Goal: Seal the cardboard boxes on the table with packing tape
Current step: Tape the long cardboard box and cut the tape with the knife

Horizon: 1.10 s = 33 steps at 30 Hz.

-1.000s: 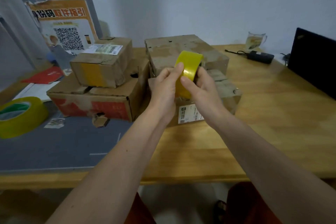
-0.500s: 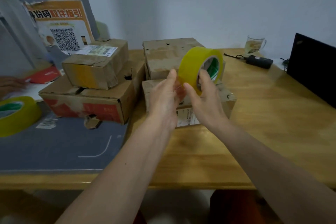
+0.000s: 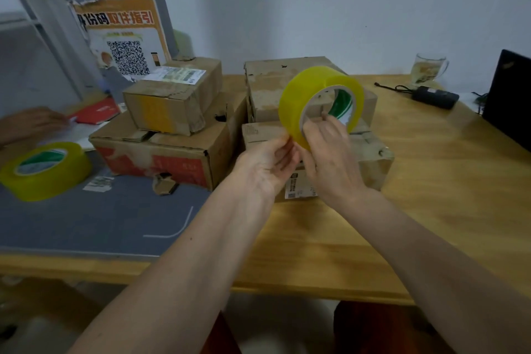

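I read 取件指引 in orange on poster (image 3: 120, 37) above QR code; box labels (image 3: 175, 75) too blurred for me

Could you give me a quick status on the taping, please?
Right hand grips tape roll; left hand picks at its edge. Front box untaped. Nothing in the way.

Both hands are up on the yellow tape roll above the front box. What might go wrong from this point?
1. The left hand pinches at the roll's edge; if the tape end slips, it may stick back onto the tape roll.
2. The right hand holds the roll in the air by its lower rim, so a hard pull might twist it loose onto the front box.
3. That box's top flaps look uneven, so tape may wrinkle.
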Each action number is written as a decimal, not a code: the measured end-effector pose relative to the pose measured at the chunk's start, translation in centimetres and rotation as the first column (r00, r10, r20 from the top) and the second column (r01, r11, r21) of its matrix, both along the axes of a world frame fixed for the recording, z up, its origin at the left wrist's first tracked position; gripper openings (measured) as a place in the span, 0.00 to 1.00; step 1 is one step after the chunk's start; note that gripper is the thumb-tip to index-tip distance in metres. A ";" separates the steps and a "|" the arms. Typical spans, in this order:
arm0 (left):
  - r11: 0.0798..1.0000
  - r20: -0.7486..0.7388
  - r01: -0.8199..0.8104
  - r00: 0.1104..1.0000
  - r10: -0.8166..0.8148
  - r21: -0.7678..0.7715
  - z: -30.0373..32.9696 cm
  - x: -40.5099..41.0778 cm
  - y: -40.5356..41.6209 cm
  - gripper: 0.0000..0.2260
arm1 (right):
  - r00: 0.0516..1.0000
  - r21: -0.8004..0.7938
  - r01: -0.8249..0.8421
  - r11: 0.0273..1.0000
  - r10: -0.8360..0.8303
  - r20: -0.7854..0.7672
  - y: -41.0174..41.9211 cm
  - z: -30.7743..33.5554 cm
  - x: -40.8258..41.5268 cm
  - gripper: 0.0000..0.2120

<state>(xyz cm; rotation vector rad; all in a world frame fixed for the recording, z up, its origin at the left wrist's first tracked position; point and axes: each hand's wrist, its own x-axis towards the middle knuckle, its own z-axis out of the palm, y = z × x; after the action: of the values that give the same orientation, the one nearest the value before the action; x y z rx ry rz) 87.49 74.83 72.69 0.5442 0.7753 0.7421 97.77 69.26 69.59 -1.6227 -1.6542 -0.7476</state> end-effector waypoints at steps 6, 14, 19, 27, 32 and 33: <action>0.987 -0.099 -0.065 0.992 0.080 0.146 -0.4 0.0 1.4 0.07 | 0.987 -0.139 -0.070 0.988 0.089 0.136 -0.8 0.5 1.1 0.13; 0.928 -0.206 -0.046 0.970 0.130 0.370 2.0 0.0 3.3 0.16 | 0.955 0.360 -0.014 0.933 0.119 -0.272 -1.7 2.9 1.2 0.17; 0.832 -0.316 0.149 0.948 0.033 0.535 3.3 -0.3 3.7 0.12 | 0.692 0.211 -0.165 0.963 0.266 -0.671 -1.5 6.2 1.5 0.36; 0.690 -0.475 0.291 0.875 0.087 0.663 6.2 -0.6 5.4 0.18 | 0.865 0.045 -0.097 0.994 0.107 -0.490 -1.7 7.4 1.9 0.19; 0.674 -0.479 0.326 0.877 0.047 0.663 5.8 -0.4 5.1 0.25 | 0.898 0.005 -0.055 0.998 0.052 -0.436 -2.1 7.9 2.4 0.19; 0.687 -0.471 0.316 0.881 0.043 0.654 5.5 -0.4 5.0 0.24 | 0.899 -0.015 -0.048 0.999 0.037 -0.437 -2.2 7.9 2.3 0.19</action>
<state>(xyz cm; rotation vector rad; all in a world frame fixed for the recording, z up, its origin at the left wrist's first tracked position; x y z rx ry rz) 87.14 79.86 78.21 1.5364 0.8417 0.7708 100.10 67.10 77.44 -1.6217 -1.3685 -0.3053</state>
